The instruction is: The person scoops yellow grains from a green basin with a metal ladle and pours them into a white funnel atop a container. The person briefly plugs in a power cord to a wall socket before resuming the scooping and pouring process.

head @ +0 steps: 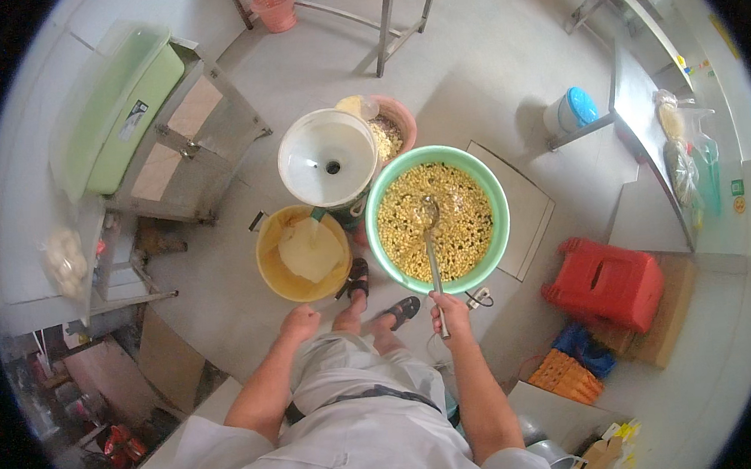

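Observation:
My right hand [450, 314] is closed around the handle of a long metal ladle [433, 257]. The ladle's bowl rests among yellow soaked beans [465, 229], mixed with darker bits and wet, inside a green plastic basin [503, 227]. Held low in front of my body, my left hand [299, 323] is curled with nothing visible in it. Nearest to it stands a yellow bucket [268, 273] holding a pale, creamy mass [312, 250]. Behind that bucket is a white round hopper [299, 145] with a dark hole in its bottom; what carries it is mostly hidden.
Past the hopper sits a pink basin [403, 113] with beans. A metal cabinet [184, 162] carries a green tub [143, 120] at left. To the right are a red plastic stool [611, 284], a blue-lidded bucket [579, 107] and a metal table [639, 109]. A power socket [479, 298] lies near the basin.

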`<state>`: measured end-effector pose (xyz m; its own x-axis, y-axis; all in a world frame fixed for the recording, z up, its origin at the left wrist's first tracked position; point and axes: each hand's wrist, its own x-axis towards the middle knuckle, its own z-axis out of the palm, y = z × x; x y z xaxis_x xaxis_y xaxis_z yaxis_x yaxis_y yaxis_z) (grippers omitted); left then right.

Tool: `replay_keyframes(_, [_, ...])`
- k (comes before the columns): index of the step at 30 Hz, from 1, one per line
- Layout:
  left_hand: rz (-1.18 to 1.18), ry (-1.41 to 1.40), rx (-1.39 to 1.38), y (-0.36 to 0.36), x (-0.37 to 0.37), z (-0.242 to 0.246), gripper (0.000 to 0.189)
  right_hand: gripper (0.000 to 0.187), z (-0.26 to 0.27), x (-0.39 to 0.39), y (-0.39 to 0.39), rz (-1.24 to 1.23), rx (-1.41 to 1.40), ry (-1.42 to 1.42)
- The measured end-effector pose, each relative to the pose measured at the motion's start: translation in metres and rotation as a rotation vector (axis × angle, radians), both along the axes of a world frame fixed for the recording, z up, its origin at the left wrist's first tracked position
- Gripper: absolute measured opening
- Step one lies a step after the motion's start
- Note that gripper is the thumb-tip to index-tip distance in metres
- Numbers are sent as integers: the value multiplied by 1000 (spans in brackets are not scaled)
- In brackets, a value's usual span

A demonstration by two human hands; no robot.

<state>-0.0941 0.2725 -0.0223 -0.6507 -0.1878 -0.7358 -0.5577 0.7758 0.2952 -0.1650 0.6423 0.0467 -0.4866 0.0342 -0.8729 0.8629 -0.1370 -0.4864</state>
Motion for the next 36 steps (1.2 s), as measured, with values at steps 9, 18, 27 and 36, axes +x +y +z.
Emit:
replay_keyframes(9, [-55, -31, 10, -1, 12, -5, 36, 31, 33, 16, 13, -253, -393, -55])
replay_keyframes(18, [18, 19, 105, 23, 9, -17, 36, 37, 93, -16, -3, -101, -274, 5])
replay_keyframes(27, [162, 89, 53, 5, 31, -16, 37, 26, 115, -79, -59, 123, -109, 138])
replay_keyframes(36, [80, 6, -48, -21, 44, -33, 38, 32, 71, -103, -103, 700, 828, 700])
